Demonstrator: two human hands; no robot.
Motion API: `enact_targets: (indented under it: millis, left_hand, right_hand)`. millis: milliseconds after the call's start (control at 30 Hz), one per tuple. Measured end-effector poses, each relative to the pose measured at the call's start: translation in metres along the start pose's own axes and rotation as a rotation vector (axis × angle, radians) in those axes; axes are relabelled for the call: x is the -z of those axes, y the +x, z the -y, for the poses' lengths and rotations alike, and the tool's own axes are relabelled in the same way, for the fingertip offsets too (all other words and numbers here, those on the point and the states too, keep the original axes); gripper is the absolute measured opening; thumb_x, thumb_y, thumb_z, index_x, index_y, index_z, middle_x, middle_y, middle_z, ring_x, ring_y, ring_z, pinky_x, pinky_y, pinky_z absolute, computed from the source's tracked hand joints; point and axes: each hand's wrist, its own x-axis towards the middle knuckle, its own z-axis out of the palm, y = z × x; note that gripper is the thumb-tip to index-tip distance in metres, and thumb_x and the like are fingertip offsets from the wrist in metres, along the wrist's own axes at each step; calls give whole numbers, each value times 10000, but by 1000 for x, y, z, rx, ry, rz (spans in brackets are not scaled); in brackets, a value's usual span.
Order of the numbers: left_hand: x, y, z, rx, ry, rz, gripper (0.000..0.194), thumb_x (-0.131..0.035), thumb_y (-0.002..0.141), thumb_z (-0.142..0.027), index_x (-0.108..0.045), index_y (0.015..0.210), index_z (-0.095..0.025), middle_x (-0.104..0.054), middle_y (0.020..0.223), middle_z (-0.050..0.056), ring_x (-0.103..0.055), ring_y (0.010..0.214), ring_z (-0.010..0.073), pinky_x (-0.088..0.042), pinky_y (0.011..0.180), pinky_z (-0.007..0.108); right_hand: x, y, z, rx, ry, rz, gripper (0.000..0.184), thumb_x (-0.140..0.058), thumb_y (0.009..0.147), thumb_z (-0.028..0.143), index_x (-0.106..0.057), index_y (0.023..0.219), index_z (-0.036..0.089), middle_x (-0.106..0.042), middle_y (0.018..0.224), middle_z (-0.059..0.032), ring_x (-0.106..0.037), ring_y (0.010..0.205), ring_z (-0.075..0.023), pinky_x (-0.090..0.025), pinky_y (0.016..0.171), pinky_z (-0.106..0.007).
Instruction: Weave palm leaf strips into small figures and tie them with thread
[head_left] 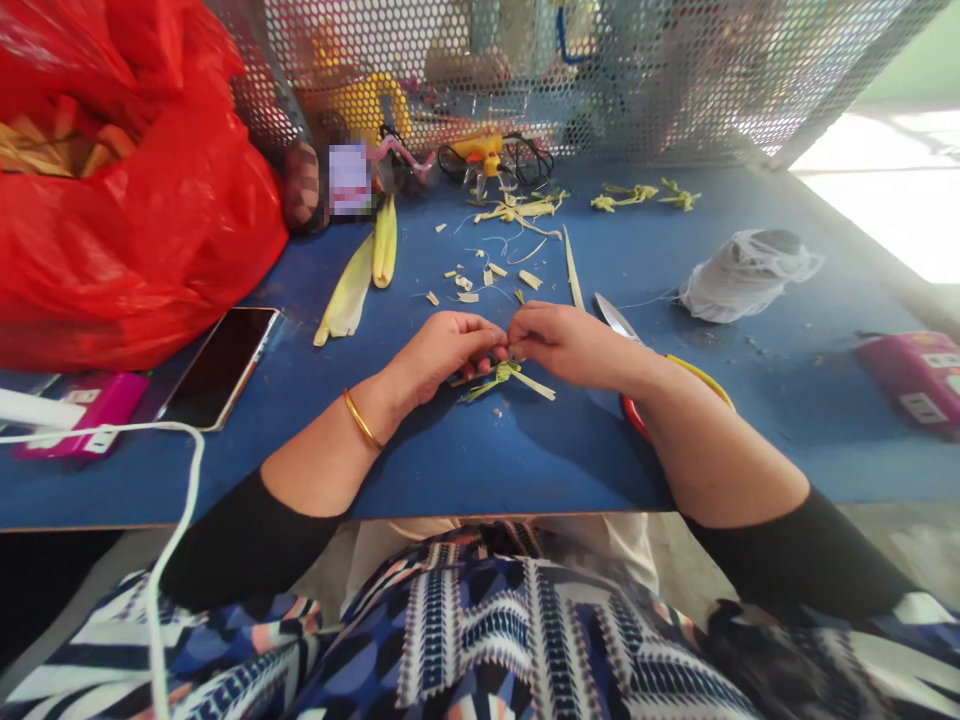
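Note:
My left hand (461,348) and my right hand (562,340) meet fingertip to fingertip, low over the middle of the table. Below the fingers is a small tied piece of corn husk (506,372), pale green with strips sticking out to both sides. The left fingers close on its upper part. My right thumb and forefinger are pinched together, and what lies between them is too small to make out. Scissors (616,317) with red and yellow handles lie partly hidden under my right forearm. A thin thread runs from a wrapped spool (750,275) toward the right hand.
Husk scraps (465,283) and a narrow strip (572,265) lie beyond the hands. Two broad husk leaves (349,290) are at left, near a phone (221,368) and a red bag (172,220). More tied husk pieces (626,197) sit before a perforated metal screen (675,90).

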Motion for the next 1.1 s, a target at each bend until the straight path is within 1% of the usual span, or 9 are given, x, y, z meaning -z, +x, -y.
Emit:
enact_targets:
  millis: [33,133,300,467,533,600,700,900,1100]
  left_hand:
    - [1,0,0,8,-9,4,35,-671,739,-154,-676,724,-122,-677,675,23,-519,488,52,-369,439,176]
    - [1,1,1,20,-2,-10,103,-708,658,-100,-709,760,-116,-665,617,11,-520,490,61,-394,469,185]
    - [-3,-2,0,15,53,-8,114,-733,632,-123,-720,745,-119,-617,533,-16,-505,472,69,-406,498,207]
    - [-7,-3,0,-34,130,-12,52,-712,676,-144,-663,659,-136,-581,516,-34,-482,465,58,-384,483,192]
    - [-8,-3,1,-56,137,-14,84,-698,710,-154,-637,654,-141,-575,522,-33,-489,472,60,-380,480,188]
    - [-8,-3,1,-70,139,1,104,-689,736,-166,-618,663,-146,-582,538,-26,-499,481,64,-389,487,191]
    - [-7,-2,0,-71,141,28,95,-667,754,-165,-602,687,-151,-608,576,-16,-509,489,67,-401,495,195]
    - [-5,-1,0,-68,100,51,91,-662,752,-171,-586,705,-152,-648,649,-3,-526,511,57,-381,471,171]
    - [-5,-1,1,-51,68,12,103,-675,769,-168,-586,720,-151,-655,649,-5,-539,510,56,-391,464,166]
  right_hand:
    - [1,0,0,-25,-19,-22,136,-510,863,172,-585,750,170,-583,824,-36,-527,758,-146,-382,717,-267]
    - [3,1,3,-114,-12,-64,140,-562,847,189,-569,707,176,-571,706,0,-507,672,-130,-352,639,-255]
    - [-1,1,8,-264,277,-63,169,-594,833,169,-550,671,183,-545,572,40,-536,516,-98,-385,543,-234]
    - [-9,4,8,-295,704,-137,95,-658,775,125,-608,706,166,-653,635,-1,-594,559,-97,-494,570,-221]
    - [-8,6,6,-263,842,-213,29,-672,778,156,-644,788,160,-703,726,-20,-601,575,-88,-520,594,-223]
    - [-5,6,3,-234,891,-328,98,-667,786,171,-663,883,166,-728,844,-28,-612,595,-81,-531,623,-232]
    - [0,6,-3,-237,754,-361,104,-661,759,134,-684,856,164,-712,822,-15,-611,604,-88,-510,629,-241]
    - [-2,5,-8,-210,317,-107,121,-659,688,97,-736,756,159,-659,650,20,-553,607,-108,-399,586,-238]
    - [-7,8,-4,-235,152,-177,56,-652,719,161,-690,679,155,-618,635,14,-527,610,-114,-372,606,-255]
